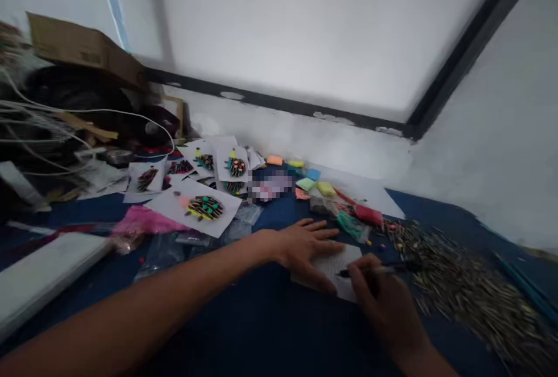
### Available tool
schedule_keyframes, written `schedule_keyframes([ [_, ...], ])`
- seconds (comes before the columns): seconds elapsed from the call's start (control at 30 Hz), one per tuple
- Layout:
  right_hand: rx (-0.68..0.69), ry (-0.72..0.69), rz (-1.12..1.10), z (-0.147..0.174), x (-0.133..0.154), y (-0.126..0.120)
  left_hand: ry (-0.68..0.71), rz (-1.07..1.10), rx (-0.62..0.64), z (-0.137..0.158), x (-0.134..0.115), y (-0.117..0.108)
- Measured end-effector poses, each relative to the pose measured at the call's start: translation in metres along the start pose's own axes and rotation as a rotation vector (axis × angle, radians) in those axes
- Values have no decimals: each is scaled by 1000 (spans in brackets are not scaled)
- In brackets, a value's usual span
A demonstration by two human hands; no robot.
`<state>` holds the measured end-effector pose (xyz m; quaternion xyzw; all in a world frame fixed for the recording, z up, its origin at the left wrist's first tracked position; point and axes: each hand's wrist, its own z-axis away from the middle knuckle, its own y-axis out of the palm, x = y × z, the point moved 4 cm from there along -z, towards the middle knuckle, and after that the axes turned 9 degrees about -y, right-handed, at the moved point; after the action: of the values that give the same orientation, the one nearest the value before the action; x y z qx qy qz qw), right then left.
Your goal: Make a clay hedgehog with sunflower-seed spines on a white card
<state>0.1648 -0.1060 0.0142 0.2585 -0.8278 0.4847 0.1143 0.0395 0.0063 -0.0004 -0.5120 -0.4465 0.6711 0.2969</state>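
wht paper (335, 263) flat, dk pen (399, 267) tilted abv

writing sheet (333, 263): matt paper | bags (159, 254): glossy, see-through plastic | box (65, 45): matt cardboard | tabletop (261, 322): matt, smooth-looking

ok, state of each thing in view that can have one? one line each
Small white paper sheet: flat, faintly marked.
Slim black pen: held, tip down at the sheet.
Bare left hand: on the sheet, fingers spread.
Bare right hand: closed around the pen.
Heap of thin grey-brown slivers: loose, spread out.
Brown cardboard box: open or shut, can't tell.
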Motion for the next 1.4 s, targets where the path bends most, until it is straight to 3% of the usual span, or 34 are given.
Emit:
schedule_keyframes([
  [0.37,-85,94,10,-4,-3,-4,-9,-9,-11,1,1,0],
  [1.07,-57,25,30,-5,-1,-1,-12,-1,-7,1,0,-1],
  [1.4,-27,71,-7,-6,-2,0,-8,-12,-4,2,0,-1],
])
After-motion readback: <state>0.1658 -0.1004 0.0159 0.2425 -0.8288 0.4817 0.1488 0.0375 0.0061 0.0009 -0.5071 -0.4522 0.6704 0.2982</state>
